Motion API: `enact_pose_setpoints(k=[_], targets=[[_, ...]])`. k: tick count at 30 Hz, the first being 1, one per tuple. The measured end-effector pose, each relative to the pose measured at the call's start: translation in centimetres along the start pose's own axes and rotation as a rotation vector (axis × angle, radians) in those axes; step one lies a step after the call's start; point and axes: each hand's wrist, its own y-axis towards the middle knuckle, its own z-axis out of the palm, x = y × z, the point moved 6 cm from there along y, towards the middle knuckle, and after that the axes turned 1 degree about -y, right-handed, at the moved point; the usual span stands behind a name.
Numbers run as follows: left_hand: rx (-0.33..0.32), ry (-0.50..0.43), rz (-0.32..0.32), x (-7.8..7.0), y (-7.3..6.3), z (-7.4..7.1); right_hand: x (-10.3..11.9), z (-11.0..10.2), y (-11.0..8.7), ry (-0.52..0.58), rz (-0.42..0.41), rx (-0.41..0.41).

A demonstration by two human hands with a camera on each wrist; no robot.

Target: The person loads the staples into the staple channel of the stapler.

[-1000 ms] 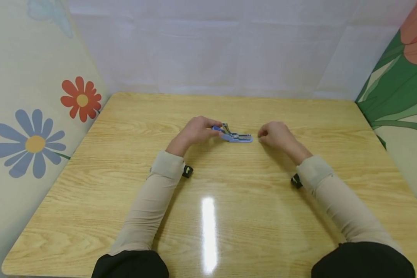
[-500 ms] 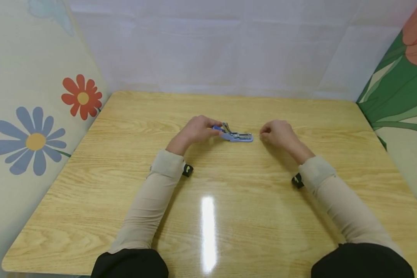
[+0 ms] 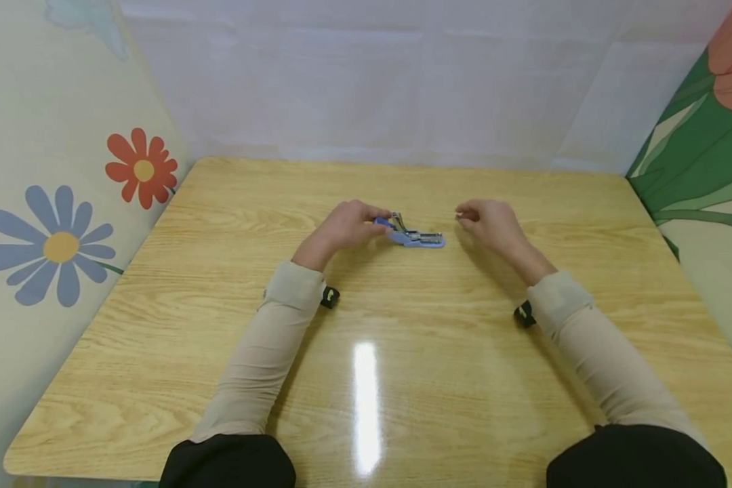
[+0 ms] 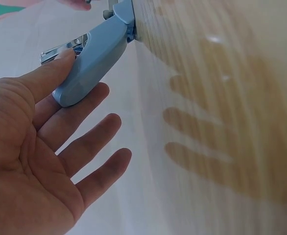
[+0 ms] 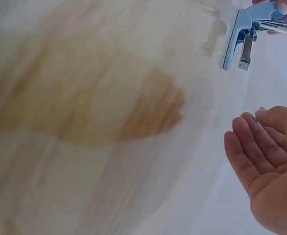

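A blue stapler (image 3: 410, 237) lies opened on the table, its top cover tilted back to the left and its metal magazine bared. My left hand (image 3: 346, 226) holds the raised cover; in the left wrist view the thumb is at its metal inner side, the index and middle fingers lie behind it, and the other fingers are spread. To the right of the stapler, my right hand (image 3: 491, 220) is raised over the table, apart from it. Thumb and fingertips there pinch a small grey metal piece (image 5: 255, 119), mostly hidden by the fingers.
The wooden table (image 3: 402, 379) carries a bright light reflection in front. A white sheet (image 3: 366, 81) hangs behind its far edge. Walls with painted flowers flank both sides. Black wrist cameras (image 3: 330, 297) sit at both cuffs.
My right hand has risen and shifted slightly away from the stapler, the small grey piece now showing at its fingertips. My left hand and the stapler have stayed in place.
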Motion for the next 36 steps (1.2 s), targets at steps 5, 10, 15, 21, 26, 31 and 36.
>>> enact_pose_setpoints(k=[5,10,15,21,26,31,36], targets=[[-0.003,0.014,0.02,0.1,0.2,0.0,0.2,-0.4,0.0,0.029,0.001,-0.045],[-0.005,0.017,0.025,0.0,0.2,0.1,0.3,-0.3,-0.1,0.084,0.012,-0.059],[-0.006,0.015,0.026,-0.1,0.1,0.0,0.7,-0.3,0.0,0.112,-0.006,-0.077],[-0.01,0.016,0.033,0.0,0.1,0.1,1.2,-0.1,0.1,0.124,-0.004,-0.065],[-0.018,0.018,0.036,0.0,0.2,0.0,1.6,0.2,0.2,0.132,0.005,-0.045],[-0.024,0.018,0.035,0.1,0.1,0.0,2.0,0.5,0.2,0.157,0.017,-0.022],[-0.023,0.021,0.037,0.0,0.1,0.0,2.3,0.7,0.1,0.153,0.01,-0.004]])
